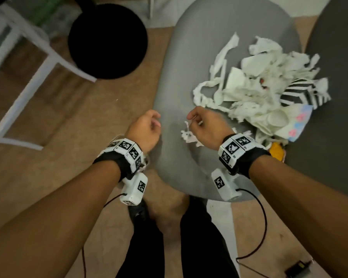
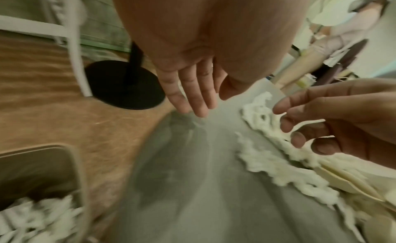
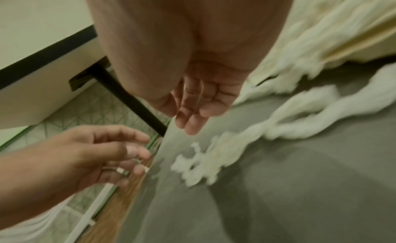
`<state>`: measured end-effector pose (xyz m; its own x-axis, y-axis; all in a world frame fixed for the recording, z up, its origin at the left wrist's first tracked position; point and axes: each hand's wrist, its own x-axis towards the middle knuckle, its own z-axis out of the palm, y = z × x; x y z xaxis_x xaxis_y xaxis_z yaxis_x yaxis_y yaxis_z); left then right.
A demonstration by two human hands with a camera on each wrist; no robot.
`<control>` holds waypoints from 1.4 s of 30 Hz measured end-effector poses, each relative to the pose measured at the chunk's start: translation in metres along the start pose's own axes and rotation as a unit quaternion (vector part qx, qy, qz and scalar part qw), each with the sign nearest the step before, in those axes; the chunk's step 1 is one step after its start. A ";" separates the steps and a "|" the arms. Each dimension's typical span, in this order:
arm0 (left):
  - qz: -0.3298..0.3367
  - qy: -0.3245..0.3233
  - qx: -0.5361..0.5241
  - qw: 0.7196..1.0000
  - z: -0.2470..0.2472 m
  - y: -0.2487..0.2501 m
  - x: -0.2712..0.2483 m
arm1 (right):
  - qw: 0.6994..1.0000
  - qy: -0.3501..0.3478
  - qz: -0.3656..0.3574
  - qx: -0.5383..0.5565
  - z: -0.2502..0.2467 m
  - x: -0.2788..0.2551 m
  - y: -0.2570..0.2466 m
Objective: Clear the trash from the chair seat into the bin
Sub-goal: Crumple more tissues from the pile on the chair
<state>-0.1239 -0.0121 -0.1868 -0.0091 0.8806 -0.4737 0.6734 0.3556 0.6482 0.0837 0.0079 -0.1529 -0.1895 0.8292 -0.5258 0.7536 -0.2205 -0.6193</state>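
A pile of white torn tissue and paper trash [image 1: 257,93] lies on the right part of the grey chair seat [image 1: 199,57], with a black-and-white striped piece [image 1: 301,93] and a yellow item [image 1: 276,150] at its edge. A small tissue scrap [image 1: 187,135] lies apart, just under my right hand [image 1: 192,118], which hovers with loosely curled fingers and holds nothing. My left hand [image 1: 156,122] hangs empty over the seat's left edge, fingers relaxed [image 2: 201,102]. The beige bin [image 2: 81,170], holding white tissue, shows only in the left wrist view, on the floor left of the seat.
A black round stand base [image 1: 108,41] and a white frame [image 1: 28,77] stand on the wooden floor to the left. A dark rounded surface [image 1: 329,137] borders the seat on the right. A cable and small black device [image 1: 297,267] lie near my legs.
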 end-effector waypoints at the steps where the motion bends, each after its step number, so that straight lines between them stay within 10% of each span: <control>1: 0.022 -0.011 -0.010 1.000 0.015 0.023 0.009 | 1.000 0.008 0.007 -0.007 -0.019 -0.002 0.014; 11: 0.212 -0.104 0.162 0.958 0.158 0.186 0.067 | 0.985 0.155 0.039 -0.068 -0.164 0.011 0.100; 19: 0.159 -0.101 0.185 0.965 0.142 0.160 0.075 | 0.970 0.205 0.072 -0.113 -0.189 0.044 0.127; 30: 0.110 -0.069 0.159 0.979 0.092 0.123 0.065 | 0.969 0.100 0.106 -0.200 -0.169 0.068 0.135; 42: 0.120 0.050 0.076 0.989 0.084 0.143 0.036 | 0.979 0.170 -0.041 -0.104 -0.184 0.036 0.114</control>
<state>0.0338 0.0445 -0.1611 0.0972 0.9629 -0.2516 0.7685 0.0880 0.6337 0.2780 0.1071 -0.1353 -0.0605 0.9706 -0.2329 0.8632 -0.0663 -0.5005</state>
